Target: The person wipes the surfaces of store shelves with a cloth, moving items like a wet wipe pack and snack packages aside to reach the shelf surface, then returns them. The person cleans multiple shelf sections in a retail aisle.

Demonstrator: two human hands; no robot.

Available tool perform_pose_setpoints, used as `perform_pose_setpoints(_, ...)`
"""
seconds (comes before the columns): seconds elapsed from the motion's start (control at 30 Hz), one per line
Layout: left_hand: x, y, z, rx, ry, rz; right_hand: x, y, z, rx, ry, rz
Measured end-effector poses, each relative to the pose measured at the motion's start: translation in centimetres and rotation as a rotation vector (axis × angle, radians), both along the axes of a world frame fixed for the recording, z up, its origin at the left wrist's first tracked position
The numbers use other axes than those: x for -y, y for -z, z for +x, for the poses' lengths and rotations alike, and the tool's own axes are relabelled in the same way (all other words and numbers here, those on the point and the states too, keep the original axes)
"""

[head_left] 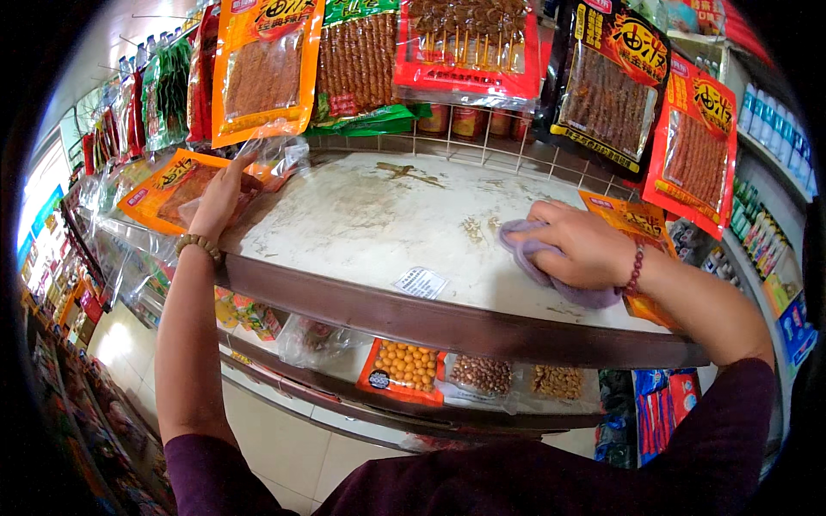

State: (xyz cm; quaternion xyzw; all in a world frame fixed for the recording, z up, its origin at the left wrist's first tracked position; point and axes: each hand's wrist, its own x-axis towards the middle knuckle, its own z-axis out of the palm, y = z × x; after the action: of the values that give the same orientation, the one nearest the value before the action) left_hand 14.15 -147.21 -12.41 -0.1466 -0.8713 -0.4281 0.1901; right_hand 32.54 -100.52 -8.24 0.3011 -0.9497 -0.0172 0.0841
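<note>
My right hand [581, 245] presses a bunched purple cloth [538, 267] onto the right part of a white shelf board [344, 232], its fingers closed over it. Brown stains and scuffs mark the board, and a small printed label [421, 282] lies near its front edge. At the board's left end my left hand [219, 198] grips an orange snack packet [163, 191] beside clear plastic wrapping [280, 153]; its fingertips are partly hidden. Another orange packet [628, 219] lies to the right, partly behind my right hand and forearm.
Snack packets [267, 73] hang in a row over the board's back, before a wire grid [482, 142]. A brown lip [387, 305] edges the board. Bagged nuts [482, 376] and a bag of round yellow snacks [403, 368] sit on the shelf below. Bottles [774, 129] stand at right.
</note>
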Motion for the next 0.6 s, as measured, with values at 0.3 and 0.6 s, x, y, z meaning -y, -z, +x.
perform_pose_setpoints(0.3,0.6,0.0,-1.1,0.073,0.050,0.161,1.6,0.4,-2.7,-0.047,0.051,0.040)
perform_pose_setpoints(0.6,0.9,0.4,-1.3,0.034,0.044,0.109,0.8,-0.8,3.8,0.010,0.045,0.017)
